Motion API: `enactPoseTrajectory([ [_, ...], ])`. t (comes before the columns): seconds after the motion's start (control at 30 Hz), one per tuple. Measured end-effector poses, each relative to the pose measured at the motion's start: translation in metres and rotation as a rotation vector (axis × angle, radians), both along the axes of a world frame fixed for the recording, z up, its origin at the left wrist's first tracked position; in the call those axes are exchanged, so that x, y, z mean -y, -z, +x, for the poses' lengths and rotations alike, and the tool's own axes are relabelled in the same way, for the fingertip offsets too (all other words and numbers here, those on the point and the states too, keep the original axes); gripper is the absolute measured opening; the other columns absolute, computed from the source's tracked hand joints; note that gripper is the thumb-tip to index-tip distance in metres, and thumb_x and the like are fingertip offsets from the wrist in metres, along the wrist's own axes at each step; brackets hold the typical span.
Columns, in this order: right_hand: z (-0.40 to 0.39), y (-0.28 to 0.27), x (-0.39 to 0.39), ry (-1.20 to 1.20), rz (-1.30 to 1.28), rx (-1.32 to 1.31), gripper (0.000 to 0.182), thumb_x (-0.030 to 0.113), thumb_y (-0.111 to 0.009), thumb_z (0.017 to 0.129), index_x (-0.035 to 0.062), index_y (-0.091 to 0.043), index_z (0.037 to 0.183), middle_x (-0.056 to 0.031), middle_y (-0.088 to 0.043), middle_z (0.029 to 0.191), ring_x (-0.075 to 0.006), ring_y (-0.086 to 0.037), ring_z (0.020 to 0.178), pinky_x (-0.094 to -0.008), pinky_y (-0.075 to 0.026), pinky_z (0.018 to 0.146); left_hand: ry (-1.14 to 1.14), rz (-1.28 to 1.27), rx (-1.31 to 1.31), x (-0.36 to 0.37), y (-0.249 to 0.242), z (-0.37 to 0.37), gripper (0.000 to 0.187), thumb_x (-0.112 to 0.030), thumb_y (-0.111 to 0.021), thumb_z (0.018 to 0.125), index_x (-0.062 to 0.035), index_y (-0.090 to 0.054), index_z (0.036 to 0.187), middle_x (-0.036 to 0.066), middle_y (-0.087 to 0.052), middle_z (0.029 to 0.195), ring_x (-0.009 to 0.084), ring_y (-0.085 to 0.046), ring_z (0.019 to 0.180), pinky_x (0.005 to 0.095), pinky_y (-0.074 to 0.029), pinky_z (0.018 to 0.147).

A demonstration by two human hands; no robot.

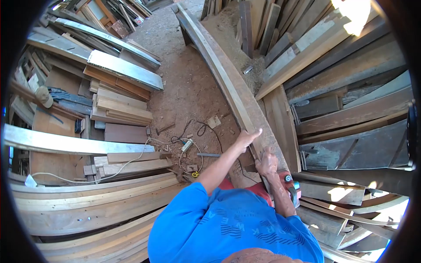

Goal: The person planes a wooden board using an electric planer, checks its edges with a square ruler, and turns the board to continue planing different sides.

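A long pale wooden strip (223, 81) lies along a narrow wooden bench (252, 103) that runs away from my body. My left hand (247, 139) is wrapped over the near part of this strip, with the thumb pointing to the right. Closer to me, my right hand (267, 163) has its fingers curled at the strip's near end. Beside my right forearm, at the bench's near end, sits a red power tool (288, 179), partly hidden by the arm.
Stacked boards (120, 107) fill the left side, and more planks (346, 118) lean on the right. On the dirt floor are a hammer (165, 128), a white power strip (187, 145) and loose cables. A small metal cylinder (248, 69) lies in sawdust.
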State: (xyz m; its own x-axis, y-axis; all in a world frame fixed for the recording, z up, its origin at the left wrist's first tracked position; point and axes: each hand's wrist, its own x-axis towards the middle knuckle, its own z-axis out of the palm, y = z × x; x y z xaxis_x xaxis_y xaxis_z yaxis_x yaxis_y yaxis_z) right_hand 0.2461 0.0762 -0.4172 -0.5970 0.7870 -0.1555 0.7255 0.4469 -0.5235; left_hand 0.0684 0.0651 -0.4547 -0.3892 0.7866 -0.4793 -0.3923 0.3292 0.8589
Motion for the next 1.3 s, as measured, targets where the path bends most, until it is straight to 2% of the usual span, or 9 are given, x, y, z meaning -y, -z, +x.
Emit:
enactPoseTrajectory([
  [0.17, 0.002, 0.098, -0.009, 0.042, -0.079, 0.118, 0.055, 0.012, -0.071, 0.073, -0.0048, -0.047, 0.120, -0.0275, -0.069, 0.085, -0.0463, -0.069, 0.082, -0.0538, -0.056, 0.078, -0.330, -0.280, -0.673, -0.043, 0.113, 0.025, 0.100, -0.029, -0.085, 0.071, 0.0065, -0.031, 0.147, 0.030, -0.054, 0.135, 0.0428, -0.054, 0.126, 0.0457, -0.044, 0.107],
  [0.33, -0.005, 0.115, -0.020, 0.012, -0.221, 0.228, 0.057, 0.014, -0.066, 0.077, -0.0114, -0.047, 0.124, -0.0295, -0.069, 0.088, -0.0466, -0.069, 0.086, -0.0533, -0.055, 0.080, -0.356, -0.172, -0.514, -0.049, 0.160, 0.021, 0.093, -0.012, -0.075, 0.072, 0.0036, -0.027, 0.151, 0.030, -0.056, 0.133, 0.0419, -0.056, 0.125, 0.0434, -0.043, 0.108],
  [0.53, 0.026, 0.091, -0.059, 0.080, -0.291, -0.060, 0.043, 0.020, -0.068, 0.084, -0.0002, -0.058, 0.121, -0.0229, -0.070, 0.104, -0.0418, -0.069, 0.098, -0.0474, -0.055, 0.087, -0.396, -0.153, -0.509, -0.051, 0.164, 0.020, 0.103, -0.012, -0.075, 0.070, 0.0024, -0.020, 0.156, 0.030, -0.057, 0.134, 0.0403, -0.057, 0.125, 0.0420, -0.044, 0.107],
  [0.77, 0.233, 0.060, -0.036, 0.375, -0.257, 0.131, 0.051, 0.032, -0.075, 0.085, 0.0017, -0.060, 0.122, -0.0233, -0.068, 0.113, -0.0360, -0.068, 0.107, -0.0424, -0.052, 0.091, -0.316, -0.203, -0.591, -0.037, 0.128, 0.016, 0.077, -0.039, -0.056, 0.098, 0.0043, -0.024, 0.153, 0.036, -0.046, 0.142, 0.0480, -0.049, 0.131, 0.0477, -0.040, 0.110],
  [0.83, 0.274, 0.076, -0.004, 0.327, -0.415, 0.135, 0.052, 0.033, -0.077, 0.083, 0.0008, -0.061, 0.121, -0.0226, -0.070, 0.109, -0.0343, -0.069, 0.103, -0.0424, -0.052, 0.089, -0.201, -0.146, -0.654, -0.023, 0.122, 0.022, 0.074, -0.040, -0.050, 0.101, 0.0094, -0.026, 0.150, 0.039, -0.044, 0.142, 0.0492, -0.046, 0.132, 0.0475, -0.038, 0.112],
  [0.9, 0.277, 0.090, 0.023, 0.450, -0.389, 0.070, 0.043, 0.024, -0.078, 0.080, -0.0013, -0.064, 0.111, -0.0146, -0.070, 0.089, -0.0241, -0.068, 0.078, -0.0392, -0.054, 0.072, -0.153, -0.031, -0.730, -0.007, 0.139, 0.031, 0.077, -0.042, -0.050, 0.100, 0.0144, -0.028, 0.147, 0.040, -0.042, 0.142, 0.0502, -0.044, 0.133, 0.0481, -0.036, 0.113],
  [1.03, 0.267, 0.091, 0.021, 0.612, -0.754, -0.104, 0.033, 0.011, -0.076, 0.077, -0.0007, -0.067, 0.106, -0.0032, -0.064, 0.078, -0.0135, -0.063, 0.068, -0.0323, -0.052, 0.061, 0.241, -0.040, -0.164, 0.063, 0.161, 0.097, 0.074, -0.042, -0.061, 0.093, 0.0054, -0.038, 0.145, 0.033, -0.059, 0.127, 0.0447, -0.058, 0.120, 0.0485, -0.046, 0.103],
  [1.1, 0.263, 0.099, 0.022, 0.620, -0.615, -0.149, 0.032, 0.009, -0.076, 0.077, -0.0003, -0.067, 0.106, -0.0018, -0.064, 0.079, -0.0127, -0.062, 0.066, -0.0307, -0.051, 0.057, 0.399, -0.151, -0.523, 0.099, 0.120, 0.124, 0.076, -0.044, -0.065, 0.089, 0.0035, -0.041, 0.143, 0.031, -0.060, 0.127, 0.0448, -0.059, 0.118, 0.0478, -0.046, 0.102],
  [1.3, 0.184, -0.004, 0.037, 0.845, -0.719, -0.551, 0.036, 0.012, -0.074, 0.083, -0.0013, -0.063, 0.115, -0.0009, -0.060, 0.074, -0.0099, -0.058, 0.061, -0.0264, -0.052, 0.058, 1.093, 0.309, -0.737, 0.164, 0.121, 0.169, 0.080, -0.028, -0.073, 0.070, 0.0031, -0.048, 0.139, 0.025, -0.059, 0.120, 0.0441, -0.051, 0.117, 0.0493, -0.044, 0.099],
])
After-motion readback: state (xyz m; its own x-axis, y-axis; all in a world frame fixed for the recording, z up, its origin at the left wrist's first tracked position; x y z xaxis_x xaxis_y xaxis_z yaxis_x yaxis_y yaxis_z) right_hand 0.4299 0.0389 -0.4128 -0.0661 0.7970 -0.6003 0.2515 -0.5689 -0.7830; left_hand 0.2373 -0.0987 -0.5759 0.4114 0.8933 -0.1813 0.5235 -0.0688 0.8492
